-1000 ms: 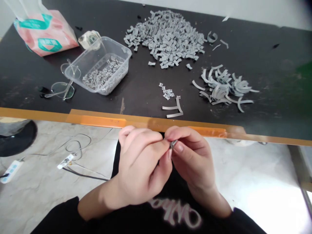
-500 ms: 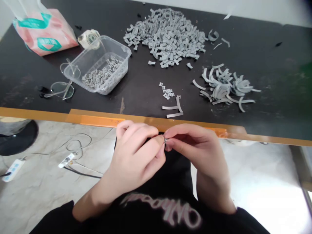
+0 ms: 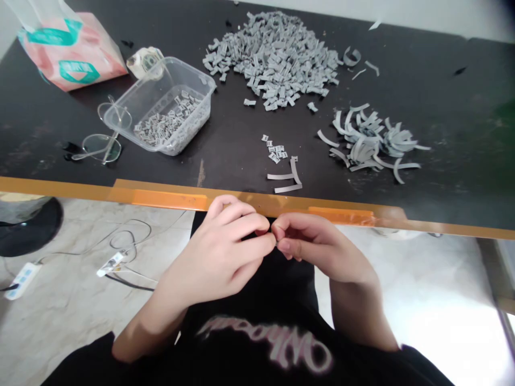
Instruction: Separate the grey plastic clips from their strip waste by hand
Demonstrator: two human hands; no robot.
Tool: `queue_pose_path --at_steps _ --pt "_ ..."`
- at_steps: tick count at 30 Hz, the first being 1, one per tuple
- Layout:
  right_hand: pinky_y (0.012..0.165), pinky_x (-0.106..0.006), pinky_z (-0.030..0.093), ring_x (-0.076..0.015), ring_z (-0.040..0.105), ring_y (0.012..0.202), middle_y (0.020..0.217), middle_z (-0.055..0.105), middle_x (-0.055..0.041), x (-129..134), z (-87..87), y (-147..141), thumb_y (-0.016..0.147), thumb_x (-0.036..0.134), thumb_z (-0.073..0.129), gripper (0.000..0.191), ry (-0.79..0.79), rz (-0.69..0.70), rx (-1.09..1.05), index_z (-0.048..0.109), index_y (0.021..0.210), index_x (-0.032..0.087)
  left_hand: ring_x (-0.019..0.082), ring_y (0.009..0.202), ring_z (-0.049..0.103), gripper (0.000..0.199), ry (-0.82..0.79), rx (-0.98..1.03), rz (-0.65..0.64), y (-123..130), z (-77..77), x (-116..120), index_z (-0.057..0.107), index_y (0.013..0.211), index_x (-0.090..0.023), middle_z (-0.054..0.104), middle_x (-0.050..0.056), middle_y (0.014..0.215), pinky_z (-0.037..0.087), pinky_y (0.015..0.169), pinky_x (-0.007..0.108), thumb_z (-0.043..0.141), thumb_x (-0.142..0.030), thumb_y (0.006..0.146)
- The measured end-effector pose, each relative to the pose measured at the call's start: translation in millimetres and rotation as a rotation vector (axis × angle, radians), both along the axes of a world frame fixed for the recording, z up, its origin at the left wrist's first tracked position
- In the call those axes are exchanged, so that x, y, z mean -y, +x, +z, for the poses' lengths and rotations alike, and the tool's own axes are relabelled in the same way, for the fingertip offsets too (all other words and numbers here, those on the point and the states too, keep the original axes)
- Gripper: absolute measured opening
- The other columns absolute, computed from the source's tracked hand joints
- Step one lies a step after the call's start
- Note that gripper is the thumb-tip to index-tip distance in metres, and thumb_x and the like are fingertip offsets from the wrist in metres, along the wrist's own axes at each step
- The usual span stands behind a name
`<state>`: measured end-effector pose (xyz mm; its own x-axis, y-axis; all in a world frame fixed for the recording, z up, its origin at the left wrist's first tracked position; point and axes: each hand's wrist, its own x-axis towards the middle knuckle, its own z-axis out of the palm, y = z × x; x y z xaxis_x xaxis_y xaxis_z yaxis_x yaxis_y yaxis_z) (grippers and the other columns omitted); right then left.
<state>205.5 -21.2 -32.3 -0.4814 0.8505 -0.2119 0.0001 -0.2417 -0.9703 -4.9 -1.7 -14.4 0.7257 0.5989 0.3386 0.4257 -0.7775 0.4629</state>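
My left hand (image 3: pixel 229 252) and my right hand (image 3: pixel 317 244) meet fingertip to fingertip over my lap, just in front of the table edge. Both are closed in a pinch. Whatever lies between the fingertips is almost wholly hidden and too small to name. On the table beyond them lie a few thin grey strips (image 3: pixel 296 172), one standing across two others. Just behind these is a small group of grey clip-like pieces (image 3: pixel 277 152). A large heap of small grey pieces (image 3: pixel 281 59) rises farther back.
To the right is a pile of curved grey strips (image 3: pixel 366 142). A clear plastic tub (image 3: pixel 181 136) holds many small pieces at left, beside eyeglasses (image 3: pixel 102 147), a tape roll (image 3: pixel 145 61) and a tissue pack (image 3: pixel 76 51). Orange tape (image 3: pixel 169 199) covers the table edge. Power strips (image 3: pixel 22 280) lie on the floor.
Both hands have shifted slightly, and the grey bit seen between the fingertips is now mostly covered. My right fingers are curled in more. The things on the table have stayed put.
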Motion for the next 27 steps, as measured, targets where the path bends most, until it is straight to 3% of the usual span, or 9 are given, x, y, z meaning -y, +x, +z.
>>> queue_pose_path --at_steps 3,6,9,12,17,21,27 --pt "0.045 -0.020 0.034 -0.0090 0.044 0.054 0.064 0.050 0.0036 0 -8.2 -3 0.090 0.032 0.068 0.018 -0.200 -0.071 -0.319 0.059 0.083 0.018 0.020 0.091 0.059 0.014 -0.024 0.060 -0.012 -1 0.7 -3 0.067 0.090 -0.020 0.070 0.004 0.091 0.044 0.092 0.041 0.058 -0.009 0.090" --pt "0.044 -0.019 0.032 -0.0084 0.044 0.053 0.063 0.052 0.0032 3 -11.6 -8 0.088 0.032 0.072 0.019 -0.252 -0.211 -0.399 0.060 0.081 0.018 0.020 0.093 0.062 0.008 -0.135 0.096 0.100 -1 0.9 -4 0.064 0.097 -0.020 0.070 0.004 0.094 0.047 0.091 0.040 0.064 -0.020 0.090" --pt "0.046 -0.018 0.034 -0.0075 0.045 0.054 0.064 0.054 0.0030 7 -12.0 -10 0.088 0.029 0.073 0.015 -0.230 -0.290 -0.409 0.063 0.083 0.018 0.018 0.089 0.065 0.013 -0.288 0.143 0.197 2 0.1 -1 0.062 0.098 -0.020 0.071 0.003 0.093 0.050 0.087 0.036 0.069 -0.025 0.088" --pt "0.047 -0.018 0.036 -0.0069 0.046 0.054 0.065 0.055 0.0034 12 -11.9 -13 0.088 0.027 0.074 0.012 -0.217 -0.311 -0.398 0.066 0.085 0.018 0.016 0.087 0.066 0.006 -0.390 0.220 0.177 8 -0.9 5 0.062 0.096 -0.020 0.072 0.002 0.092 0.052 0.083 0.032 0.064 -0.017 0.091" --pt "0.045 -0.019 0.039 -0.0074 0.049 0.053 0.070 0.062 0.0026 17 -9.9 -19 0.085 0.027 0.078 0.010 -0.118 -0.407 -0.328 0.073 0.092 0.022 0.013 0.078 0.065 0.011 -0.450 0.389 0.185 13 -0.2 11 0.062 0.085 -0.020 0.070 0.000 0.083 0.052 0.080 0.030 0.060 -0.011 0.092" --pt "0.049 -0.022 0.045 -0.0084 0.053 0.054 0.081 0.071 -0.0005 18 -8.4 -19 0.084 0.025 0.079 0.007 -0.017 -0.396 -0.255 0.079 0.090 0.024 0.013 0.074 0.064 0.013 -0.499 0.430 0.157 10 0.4 12 0.063 0.080 -0.020 0.069 -0.001 0.077 0.053 0.076 0.030 0.064 -0.012 0.090" --pt "0.061 -0.025 0.050 -0.0109 0.059 0.064 0.081 0.071 0.0001 20 -5.4 -22 0.086 0.023 0.076 0.004 0.111 -0.456 -0.143 0.078 0.086 0.026 0.012 0.068 0.060 0.019 -0.572 0.477 0.264 11 -3.1 17 0.060 0.072 -0.019 0.064 -0.002 0.072 0.049 0.069 0.029 0.066 -0.016 0.089"
